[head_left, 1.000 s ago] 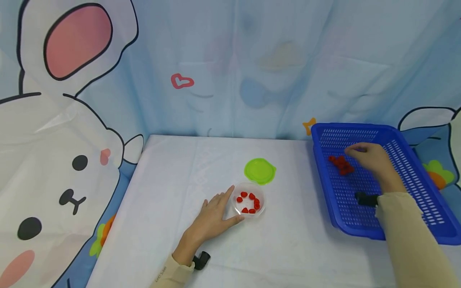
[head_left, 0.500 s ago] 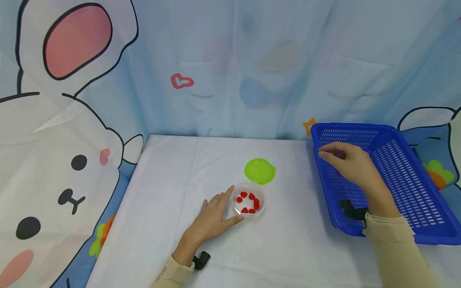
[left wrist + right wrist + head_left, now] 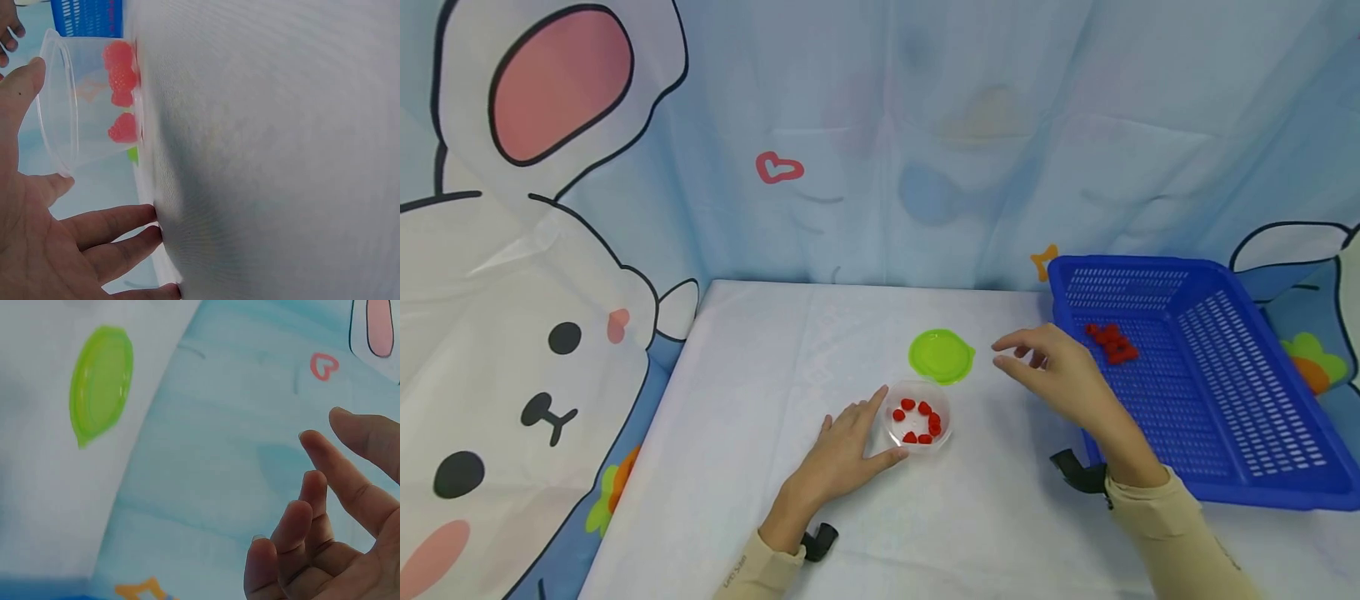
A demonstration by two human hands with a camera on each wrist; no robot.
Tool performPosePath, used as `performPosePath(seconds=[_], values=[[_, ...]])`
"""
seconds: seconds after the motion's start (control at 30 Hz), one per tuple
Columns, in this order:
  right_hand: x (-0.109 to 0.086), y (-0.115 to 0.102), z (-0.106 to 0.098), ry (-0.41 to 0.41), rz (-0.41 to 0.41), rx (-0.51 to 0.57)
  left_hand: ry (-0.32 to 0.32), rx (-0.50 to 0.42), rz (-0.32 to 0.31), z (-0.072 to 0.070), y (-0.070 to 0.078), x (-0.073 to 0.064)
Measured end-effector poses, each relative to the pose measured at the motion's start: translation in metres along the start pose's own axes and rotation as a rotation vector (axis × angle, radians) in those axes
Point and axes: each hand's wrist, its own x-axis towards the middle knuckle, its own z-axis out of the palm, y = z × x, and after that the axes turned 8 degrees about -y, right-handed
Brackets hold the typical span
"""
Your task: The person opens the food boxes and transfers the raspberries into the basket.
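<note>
Touching 1 clear cup point(image 3: 914, 423) of red berries point(image 3: 935, 425): the left hand point(image 3: 841, 454)

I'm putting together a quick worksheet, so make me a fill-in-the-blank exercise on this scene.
The clear tub contains berry-like pieces colored ____.
The lid is colored ____.
The right hand is holding ____.
Between tub and lid, the left hand is nearer the ____.
Missing words: red; green; nothing; tub.

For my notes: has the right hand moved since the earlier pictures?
Yes; the right hand moved left, from over the blue basket towards the green lid.
</note>
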Motion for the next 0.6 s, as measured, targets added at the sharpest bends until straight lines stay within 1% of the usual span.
performPosePath(seconds=[0.1,0.27,0.37,0.5,0.6], values=[[0.003,-0.002,0.015,-0.028,-0.019,0.026,0.000,-0.001,-0.002,0.000,0.000,0.000],[0.006,-0.006,0.036,-0.078,-0.018,0.056,-0.007,-0.001,-0.008,0.000,0.000,0.001],[0.008,-0.008,0.045,-0.099,-0.017,0.068,-0.010,0.009,-0.018,0.001,0.001,0.001],[0.011,-0.008,0.054,-0.128,-0.021,0.096,-0.002,0.004,-0.015,0.001,0.000,0.002],[0.013,-0.005,0.061,-0.171,-0.024,0.121,0.000,0.001,-0.012,0.001,0.000,0.002]])
